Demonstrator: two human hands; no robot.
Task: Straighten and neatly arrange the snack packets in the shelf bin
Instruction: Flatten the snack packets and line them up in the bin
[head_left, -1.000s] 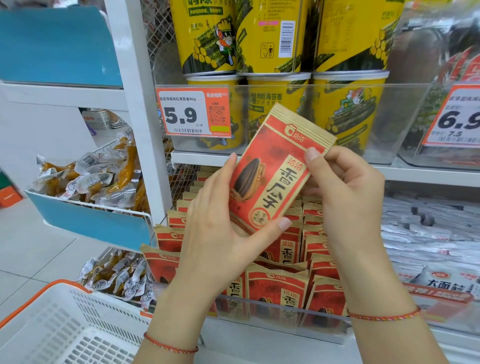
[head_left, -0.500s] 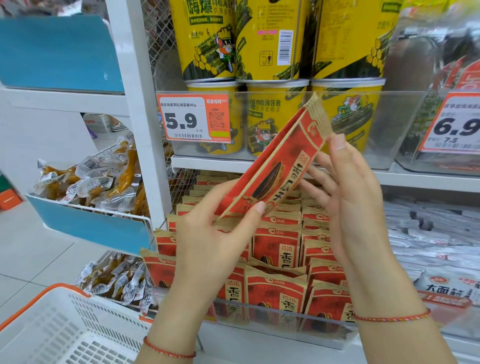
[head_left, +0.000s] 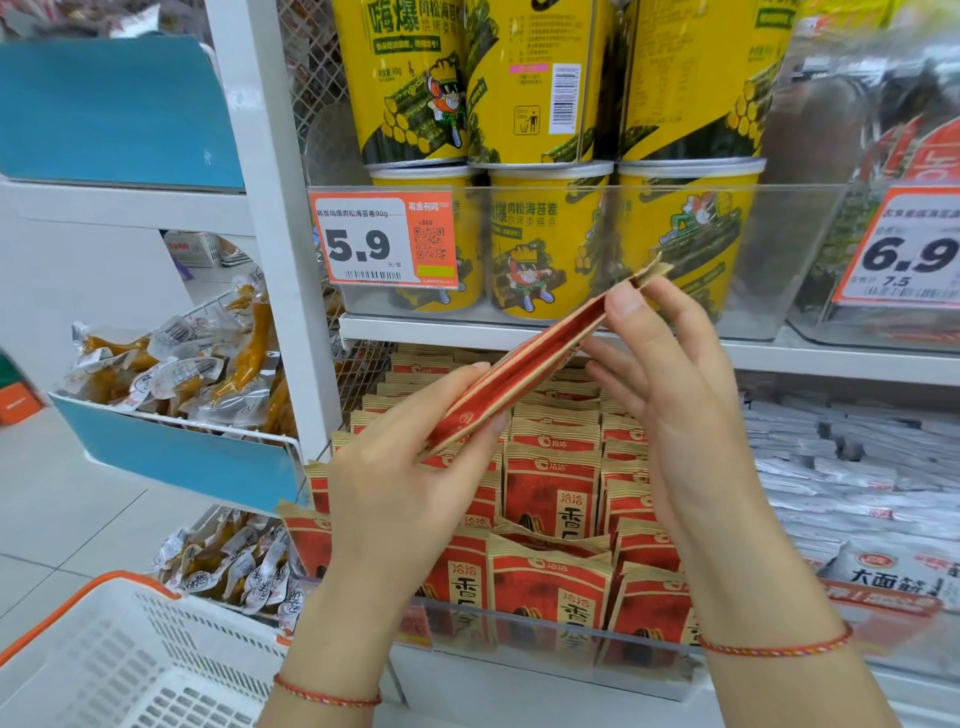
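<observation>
Shelf bin: at your 6 o'clock, clear-fronted, rows of red packets upright inside.
Held packet: edge-on above the bin, tilted toward 2 o'clock.
Left hand: you pinch its lower end.
Right hand: your thumb and fingers pinch its upper end.

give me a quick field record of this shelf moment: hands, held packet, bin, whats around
left hand: grips the lower end of the red packet
right hand: pinches the packet's upper end
packet: held edge-on, tilted up to the right, above the bin
bin: clear, holds rows of upright red packets, front ones uneven
shelf above: yellow cans, price tag reading 5.9
left side: blue bin of clear-wrapped snacks
lower left: white basket with orange rim
</observation>
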